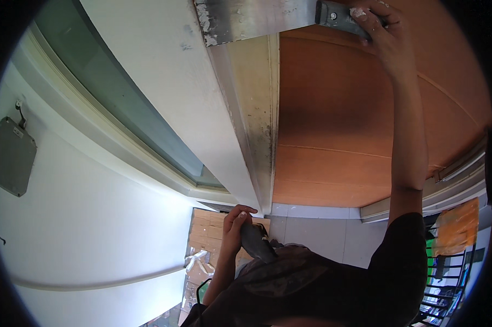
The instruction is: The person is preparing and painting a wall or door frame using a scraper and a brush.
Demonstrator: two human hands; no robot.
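My right hand (386, 30) is raised at the top right, its fingers wrapped round the dark handle of a wide putty knife (262, 20). The broad metal blade points left and has dried white filler on its far end. That end lies over the edge of a white wall strip (164, 71), which carries a few grey smears. Low in the middle, my left hand (234, 229) is closed on a dark grey object (257, 243) close to my body. Its exact kind is hard to make out.
An orange-brown panel (333, 120) stands right of a stained cream frame (257, 98). At left are a window (131, 103) and a grey box (13, 157) hanging on the white wall. Cardboard (205, 229) with scraps covers part of the floor; a rack (447, 272) stands lower right.
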